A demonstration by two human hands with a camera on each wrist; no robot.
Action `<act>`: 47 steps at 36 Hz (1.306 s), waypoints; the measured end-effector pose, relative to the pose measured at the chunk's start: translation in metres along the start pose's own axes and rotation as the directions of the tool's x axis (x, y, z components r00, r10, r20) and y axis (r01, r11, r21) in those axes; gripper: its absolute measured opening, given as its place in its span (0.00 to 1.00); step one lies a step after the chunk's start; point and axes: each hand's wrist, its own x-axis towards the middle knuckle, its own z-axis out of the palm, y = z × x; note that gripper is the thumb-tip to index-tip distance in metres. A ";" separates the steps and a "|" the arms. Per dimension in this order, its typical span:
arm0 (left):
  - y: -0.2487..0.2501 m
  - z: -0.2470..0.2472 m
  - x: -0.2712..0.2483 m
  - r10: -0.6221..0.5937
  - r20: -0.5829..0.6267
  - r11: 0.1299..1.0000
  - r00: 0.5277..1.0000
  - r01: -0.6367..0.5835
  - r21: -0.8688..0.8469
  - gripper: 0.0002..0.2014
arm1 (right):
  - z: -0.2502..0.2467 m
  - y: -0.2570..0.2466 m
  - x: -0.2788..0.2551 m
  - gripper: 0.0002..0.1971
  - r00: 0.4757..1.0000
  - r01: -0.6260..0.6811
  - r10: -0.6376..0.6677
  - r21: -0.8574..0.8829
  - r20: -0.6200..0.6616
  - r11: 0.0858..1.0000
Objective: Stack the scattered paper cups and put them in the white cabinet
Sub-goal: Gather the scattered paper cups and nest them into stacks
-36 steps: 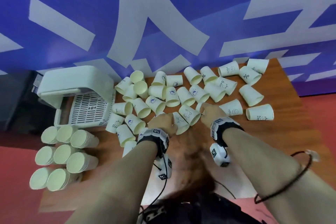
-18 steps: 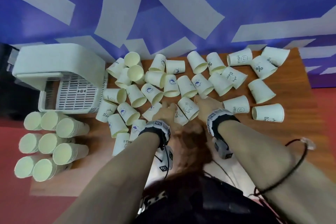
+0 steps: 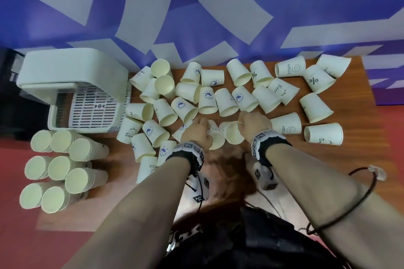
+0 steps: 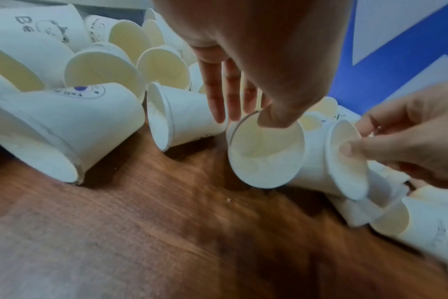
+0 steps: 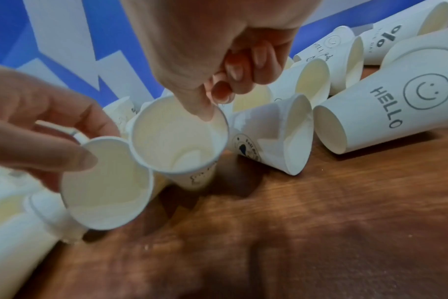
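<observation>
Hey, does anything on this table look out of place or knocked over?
Yes: dozens of loose paper cups lie tipped on their sides across the wooden table, unstacked, outside the white cabinet.

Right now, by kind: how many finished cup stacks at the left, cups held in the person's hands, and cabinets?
Cup stacks: 8
Held cups: 2
White cabinet: 1
Total: 11

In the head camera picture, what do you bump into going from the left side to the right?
Stacked cups → white cabinet → left hand with its cup → right hand with its cup → the HELLO cup → the last lone cup.
</observation>
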 end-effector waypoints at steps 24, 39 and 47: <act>-0.126 -0.103 -0.090 -0.087 -0.203 0.993 0.975 0.100 0.056 0.10 | -0.037 -0.137 -0.046 0.11 0.979 0.180 -0.162 0.150 -0.128 0.972; -0.319 -0.188 -0.111 0.061 -0.300 0.997 0.952 -0.073 -0.028 0.10 | -0.023 -0.340 -0.051 0.13 0.969 0.023 0.053 0.305 -0.239 0.952; -0.442 -0.241 -0.147 -0.075 -0.311 0.994 0.948 0.045 -0.102 0.07 | -0.025 -0.471 -0.061 0.13 0.963 0.080 0.007 0.311 -0.270 0.947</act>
